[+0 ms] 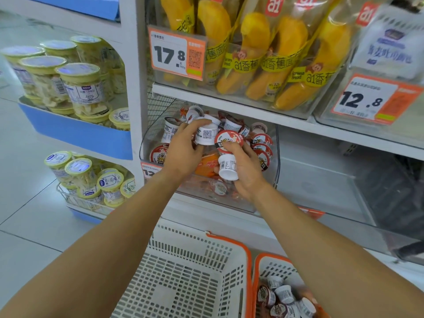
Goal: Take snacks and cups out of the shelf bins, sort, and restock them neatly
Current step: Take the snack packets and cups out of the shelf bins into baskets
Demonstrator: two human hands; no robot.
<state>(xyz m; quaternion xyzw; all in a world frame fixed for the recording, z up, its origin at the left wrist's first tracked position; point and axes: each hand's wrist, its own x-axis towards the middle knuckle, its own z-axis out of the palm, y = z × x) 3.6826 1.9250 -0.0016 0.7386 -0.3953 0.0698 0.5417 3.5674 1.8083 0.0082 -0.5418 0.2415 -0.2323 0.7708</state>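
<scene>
**Two hands loaded with cups at the clear bin**

Both hands work inside the clear shelf bin (pixel 276 157) at centre frame. The left hand (pixel 183 152) curls round one white cup (pixel 206 135). The right hand (pixel 243 171) grips two: a red-lidded cup (pixel 229 140) on top and an upturned cup (pixel 228 167) below. Judged light, rigid plastic with smooth, possibly slippery walls and foil lids that could dent; best gripped round the body, not the lid. More cups lie jumbled in the bin. At lower frame, one white basket (pixel 183 271) looks bare; the orange-rimmed basket (pixel 259 267) beside it holds cups. Banana bread packs (pixel 252 53) fill the upper shelf; the floor at left is pale tile.
</scene>
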